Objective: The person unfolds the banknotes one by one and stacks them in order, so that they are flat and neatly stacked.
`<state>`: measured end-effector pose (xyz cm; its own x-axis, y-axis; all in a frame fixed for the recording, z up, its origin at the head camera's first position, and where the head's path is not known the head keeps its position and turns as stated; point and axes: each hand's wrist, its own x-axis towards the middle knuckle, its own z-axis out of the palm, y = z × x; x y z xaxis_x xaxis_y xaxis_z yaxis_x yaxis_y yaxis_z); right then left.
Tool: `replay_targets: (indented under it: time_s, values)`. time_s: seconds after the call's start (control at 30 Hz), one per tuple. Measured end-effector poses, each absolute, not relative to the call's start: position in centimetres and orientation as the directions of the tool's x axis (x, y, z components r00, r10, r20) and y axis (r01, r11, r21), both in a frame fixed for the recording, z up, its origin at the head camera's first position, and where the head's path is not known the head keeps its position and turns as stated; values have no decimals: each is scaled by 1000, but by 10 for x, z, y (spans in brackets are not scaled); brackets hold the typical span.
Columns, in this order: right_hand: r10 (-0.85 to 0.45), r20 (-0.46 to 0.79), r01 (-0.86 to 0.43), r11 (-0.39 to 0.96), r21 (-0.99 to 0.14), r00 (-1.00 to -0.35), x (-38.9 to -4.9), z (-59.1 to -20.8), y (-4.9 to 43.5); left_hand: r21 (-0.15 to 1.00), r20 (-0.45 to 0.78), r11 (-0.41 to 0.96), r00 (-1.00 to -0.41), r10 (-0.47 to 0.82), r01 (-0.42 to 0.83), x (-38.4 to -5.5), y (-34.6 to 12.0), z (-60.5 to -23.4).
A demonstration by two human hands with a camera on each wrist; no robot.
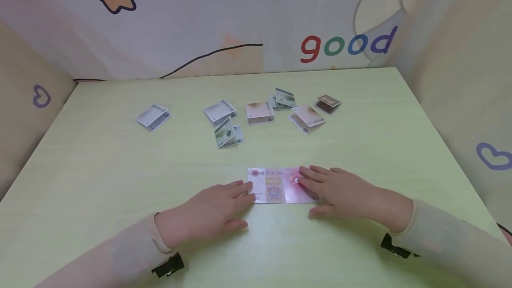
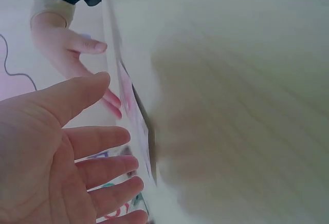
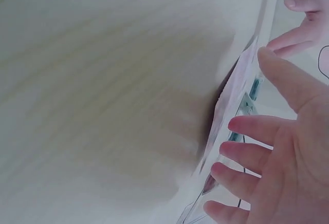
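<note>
The left hand (image 1: pixel 210 210) and right hand (image 1: pixel 348 193), fingers loose, grasping nothing, reach opposite ends of a flat pink-and-white paper banknote (image 1: pixel 274 186), small folded paper notes (image 1: pixel 259 110) beyond them.

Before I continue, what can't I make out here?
Head: right end of the flat pink and white paper banknote, partly covered by the right grip.
Head: fine print on the folded dark brown paper note, too small.
Left wrist: the banknote's print, angled too steeply.
Right wrist: left grip, cut by right edge.
</note>
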<state>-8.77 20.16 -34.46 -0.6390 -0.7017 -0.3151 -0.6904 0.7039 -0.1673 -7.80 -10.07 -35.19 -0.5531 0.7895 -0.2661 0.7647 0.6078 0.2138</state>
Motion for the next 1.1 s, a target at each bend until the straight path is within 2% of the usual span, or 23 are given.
replay_targets:
  time_s: [0.33,0.77,0.93,1.1]
  values:
    - [-709,-334,-685,698,-209,-621,-89,-352,201,214,-298,626,-561,773,749,-78,-104,-359]
    - [-679,-365,-655,726,-209,-637,-96,-353,197,183,-271,632,-580,769,753,-85,-107,-354]
    - [-688,-339,-665,719,-202,-642,-96,-349,197,162,-193,635,-607,771,755,-89,-111,-351]
    - [-713,-288,-688,697,-202,-639,-94,-348,199,150,-35,651,-654,755,744,-92,-119,-350]
